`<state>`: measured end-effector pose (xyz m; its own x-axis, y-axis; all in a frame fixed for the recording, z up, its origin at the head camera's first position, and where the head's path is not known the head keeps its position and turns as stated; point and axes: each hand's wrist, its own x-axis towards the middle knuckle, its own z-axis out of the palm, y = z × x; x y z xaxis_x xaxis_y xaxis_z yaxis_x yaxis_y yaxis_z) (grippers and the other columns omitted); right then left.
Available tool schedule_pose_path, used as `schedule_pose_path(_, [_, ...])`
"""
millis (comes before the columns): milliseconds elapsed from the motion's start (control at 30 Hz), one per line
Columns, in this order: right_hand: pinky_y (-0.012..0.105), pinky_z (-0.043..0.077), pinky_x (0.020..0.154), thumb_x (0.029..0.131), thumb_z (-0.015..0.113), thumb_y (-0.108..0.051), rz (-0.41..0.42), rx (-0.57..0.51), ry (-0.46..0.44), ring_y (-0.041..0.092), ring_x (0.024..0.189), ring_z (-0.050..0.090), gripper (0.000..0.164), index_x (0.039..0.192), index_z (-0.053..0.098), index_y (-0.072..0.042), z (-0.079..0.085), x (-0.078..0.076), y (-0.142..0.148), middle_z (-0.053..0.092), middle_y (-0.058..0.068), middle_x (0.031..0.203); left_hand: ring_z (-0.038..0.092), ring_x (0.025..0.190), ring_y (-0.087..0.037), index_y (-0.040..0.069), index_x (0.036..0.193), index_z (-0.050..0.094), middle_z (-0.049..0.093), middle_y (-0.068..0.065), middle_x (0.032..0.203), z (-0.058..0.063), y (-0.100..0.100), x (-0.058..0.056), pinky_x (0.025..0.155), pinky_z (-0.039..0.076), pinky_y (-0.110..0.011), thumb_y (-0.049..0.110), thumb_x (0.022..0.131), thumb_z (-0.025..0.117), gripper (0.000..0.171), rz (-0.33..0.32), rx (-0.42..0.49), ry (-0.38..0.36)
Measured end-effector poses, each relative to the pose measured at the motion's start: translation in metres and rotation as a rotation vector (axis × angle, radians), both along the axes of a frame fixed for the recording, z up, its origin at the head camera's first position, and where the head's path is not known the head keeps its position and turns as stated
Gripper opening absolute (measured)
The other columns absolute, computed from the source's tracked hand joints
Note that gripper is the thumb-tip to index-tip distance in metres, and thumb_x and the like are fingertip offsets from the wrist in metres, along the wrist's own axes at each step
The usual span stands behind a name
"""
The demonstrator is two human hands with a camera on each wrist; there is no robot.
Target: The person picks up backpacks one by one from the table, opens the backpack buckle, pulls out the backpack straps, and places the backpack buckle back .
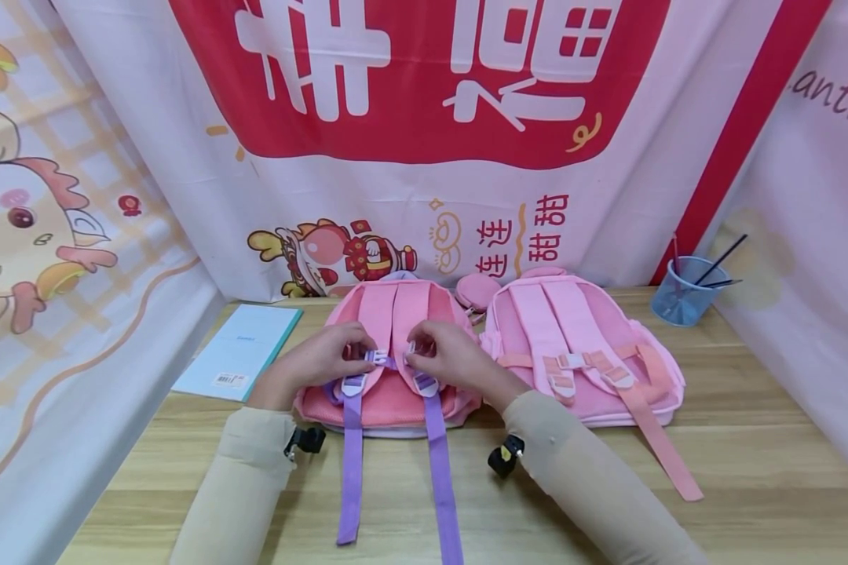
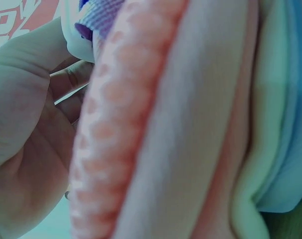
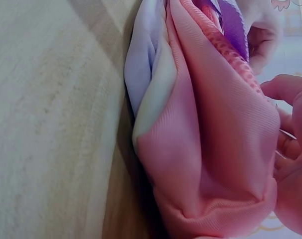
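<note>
I'm seeing the coral-pink backpack [image 1: 389,408] lying mid-table, strap side up, base toward the near edge, probably so the clips are facing the hands. The left hand [image 1: 325,357] is pinching a white buckle half [image 1: 378,357] between thumb and fingers. The right hand [image 1: 455,357] is pinching a small white plastic piece [image 1: 411,347], mostly hidden by fingers; I'm reading it as the mating half. Both are sitting over the shoulder straps, likely to keep the pieces level and close. Purple webbing tails [image 1: 351,471] are trailing loose toward the near edge.

The light-pink backpack [image 1: 579,337] is lying just right, its chest strap apparently clipped. The light-blue notebook [image 1: 236,349] is lying left, the pen cup [image 1: 681,290] is standing far right, both likely kept out of the work area.

Text: the notebook is showing a barcode sticker [image 1: 231,380]; its cover print is too small for me. The far cloth [image 1: 410,180] is carrying sideways red 连连 / 甜甜, plus big cropped white characters on red. The right cloth [image 1: 784,196] is showing "antic", cut off. I'm spotting no brand on either pack.
</note>
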<state>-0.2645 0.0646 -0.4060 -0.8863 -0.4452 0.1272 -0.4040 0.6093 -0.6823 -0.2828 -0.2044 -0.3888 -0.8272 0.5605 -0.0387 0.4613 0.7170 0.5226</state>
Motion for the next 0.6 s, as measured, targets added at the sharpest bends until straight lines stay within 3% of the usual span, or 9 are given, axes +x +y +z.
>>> schedule_pose_path(133, [0.031, 0.057, 0.081, 0.097, 0.082, -0.024, 0.014, 0.055, 0.023, 0.015, 0.091, 0.063, 0.025, 0.117, 0.073, -0.011, 0.0021, -0.0003, 0.0042, 0.069, 0.000, 0.101, 0.061, 0.092, -0.015, 0.018, 0.114, 0.079, 0.069, 0.002, 0.104, 0.0009, 0.0001, 0.0004, 0.086, 0.053, -0.032, 0.026, 0.098, 0.082, 0.018, 0.004, -0.002, -0.005])
schedule_pose_path(367, [0.033, 0.053, 0.086, 0.095, 0.084, -0.023, 0.044, 0.115, 0.032, 0.017, 0.095, 0.058, 0.021, 0.111, 0.075, -0.011, -0.0001, -0.0025, 0.0083, 0.066, 0.001, 0.099, 0.064, 0.099, -0.014, 0.019, 0.115, 0.079, 0.072, 0.003, 0.111, 0.0011, 0.0009, 0.0018, 0.098, 0.056, -0.038, 0.027, 0.098, 0.083, 0.019, 0.021, -0.016, -0.004])
schedule_pose_path(600, [0.035, 0.051, 0.089, 0.097, 0.083, -0.026, 0.059, 0.143, 0.009, 0.018, 0.097, 0.057, 0.019, 0.109, 0.077, -0.013, -0.0004, -0.0026, 0.0085, 0.066, 0.000, 0.098, 0.064, 0.101, -0.015, 0.018, 0.116, 0.079, 0.073, 0.002, 0.113, 0.0015, 0.0002, 0.0004, 0.101, 0.056, -0.042, 0.027, 0.099, 0.082, 0.020, 0.019, -0.013, -0.015])
